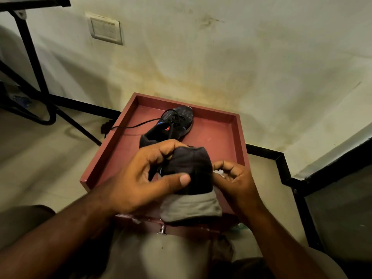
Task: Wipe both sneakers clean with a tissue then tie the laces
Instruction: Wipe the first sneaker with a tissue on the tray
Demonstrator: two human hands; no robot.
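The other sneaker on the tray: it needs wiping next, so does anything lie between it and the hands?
Only the held sneaker, gripped by the left hand, with the right hand pinching the tissue beside it. Behind it the other sneaker lies on the tray, untied, nothing covering it.

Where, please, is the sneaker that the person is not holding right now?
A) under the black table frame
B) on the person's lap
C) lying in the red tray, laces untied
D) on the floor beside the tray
C: the second sneaker lies in the red tray, its loose lace trailing over the tray's left rim.
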